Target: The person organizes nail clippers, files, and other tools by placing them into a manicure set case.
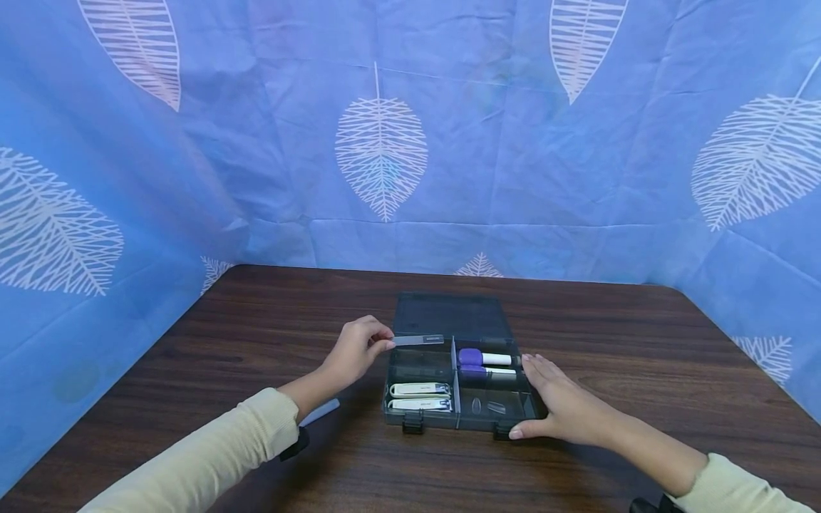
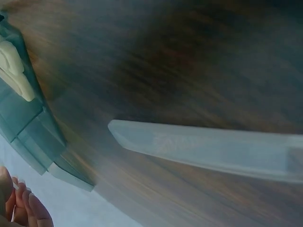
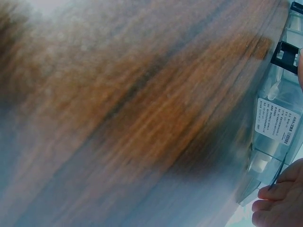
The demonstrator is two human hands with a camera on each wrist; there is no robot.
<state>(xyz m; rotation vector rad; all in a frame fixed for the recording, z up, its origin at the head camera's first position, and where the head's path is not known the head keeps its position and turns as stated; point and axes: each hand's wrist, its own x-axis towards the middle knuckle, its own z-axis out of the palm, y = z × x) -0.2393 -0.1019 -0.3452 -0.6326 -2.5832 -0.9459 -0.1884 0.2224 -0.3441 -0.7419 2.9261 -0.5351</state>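
My left hand (image 1: 359, 347) pinches one end of a narrow frosted nail file (image 1: 417, 340) between thumb and fingers. The file is over the back-left compartment of a dark see-through box (image 1: 420, 365), which lies with its lid (image 1: 449, 313) folded back. Two pale nail clippers (image 1: 420, 390) lie in its front-left part. Two purple-and-white bottles (image 1: 471, 356) lie at back right, and small clear pieces (image 1: 496, 407) in front of them. My right hand (image 1: 571, 410) rests against the box's right side, fingers extended, thumb by the front latch (image 1: 502, 430).
A second frosted file (image 2: 199, 146) lies on the wooden table (image 1: 256, 335), left of the box and partly behind my left forearm. A printed label (image 3: 277, 121) is on the box's side. Blue leaf-patterned cloth (image 1: 449, 157) hangs around the table.
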